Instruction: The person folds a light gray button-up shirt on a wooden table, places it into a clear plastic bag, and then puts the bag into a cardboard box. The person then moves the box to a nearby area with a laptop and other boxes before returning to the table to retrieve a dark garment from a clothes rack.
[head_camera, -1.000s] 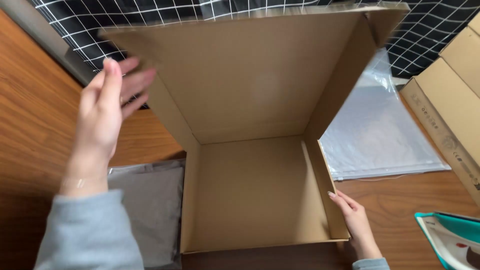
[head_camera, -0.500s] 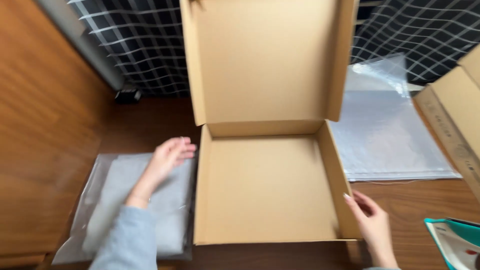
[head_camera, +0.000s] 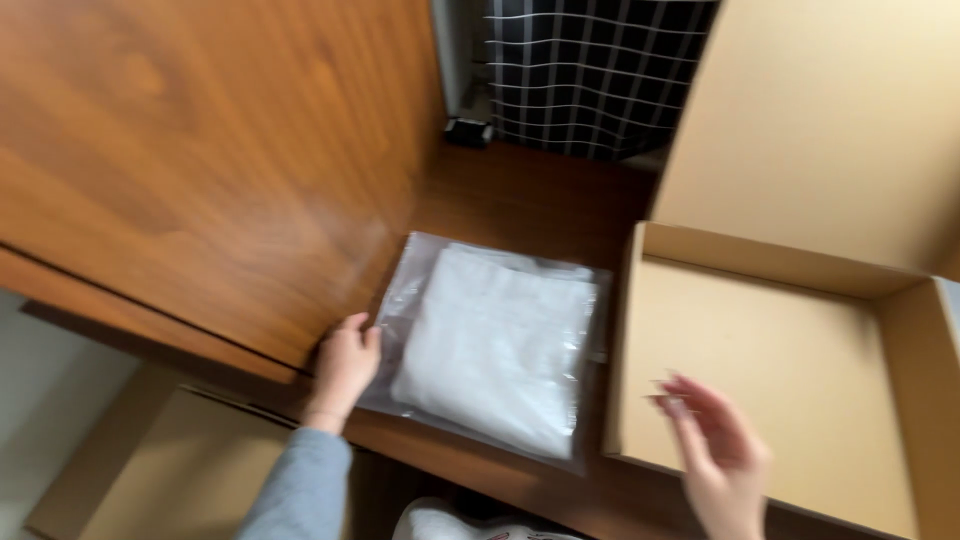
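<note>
A clear plastic bag (head_camera: 492, 345) holding a folded white cloth lies flat on the dark wooden table (head_camera: 520, 195). My left hand (head_camera: 343, 365) rests on the bag's left edge, fingers curled against it. To the right stands an open, empty cardboard box (head_camera: 775, 360) with its lid (head_camera: 830, 130) raised. My right hand (head_camera: 715, 455) hovers blurred over the box's near left corner, fingers spread, holding nothing.
A tall wooden panel (head_camera: 200, 170) rises along the left side. A black cloth with a white grid (head_camera: 590, 70) hangs at the back. A flat cardboard piece (head_camera: 170, 470) lies below the table edge at the lower left. Something white (head_camera: 450, 522) shows at the bottom.
The view has swung left, so the box sits at the right. My left hand slid from the bag's right part to its left edge. My right hand left the box's right wall.
</note>
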